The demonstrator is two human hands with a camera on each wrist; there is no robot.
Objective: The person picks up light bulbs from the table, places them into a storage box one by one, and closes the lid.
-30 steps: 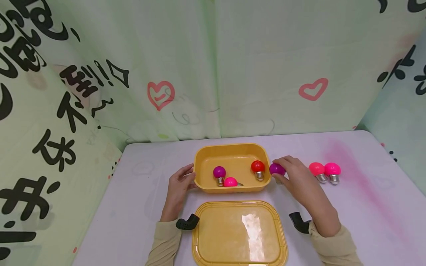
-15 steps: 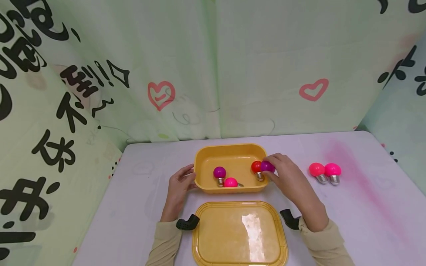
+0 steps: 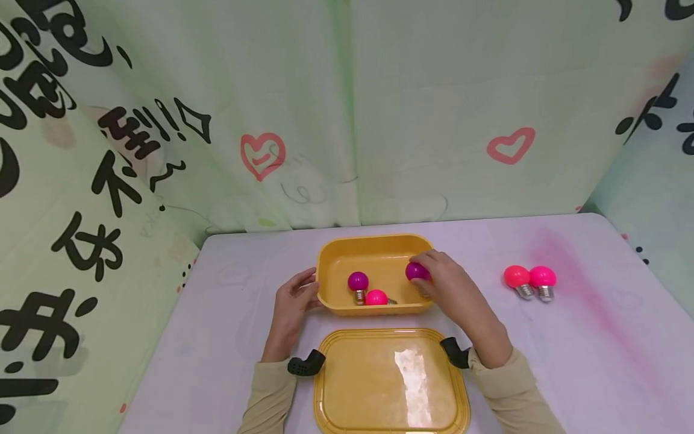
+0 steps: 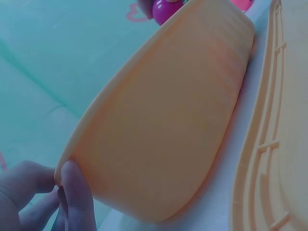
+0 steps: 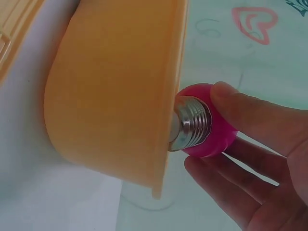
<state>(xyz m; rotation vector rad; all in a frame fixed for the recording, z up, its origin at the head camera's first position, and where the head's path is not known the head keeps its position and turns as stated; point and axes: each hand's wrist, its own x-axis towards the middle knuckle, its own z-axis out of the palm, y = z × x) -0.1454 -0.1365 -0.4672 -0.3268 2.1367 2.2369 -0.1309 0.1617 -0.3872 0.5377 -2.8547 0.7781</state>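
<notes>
Your left hand [image 3: 290, 304] pinches one end of the yellow plastic box [image 3: 379, 265]; your right hand [image 3: 455, 289] grips a purple light bulb [image 3: 416, 271] at the other.

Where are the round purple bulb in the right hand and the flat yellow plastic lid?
Held round purple bulb [image 3: 416, 271], head view: globe.
Flat yellow plastic lid [image 3: 379, 381], head view: middle panel.
</notes>
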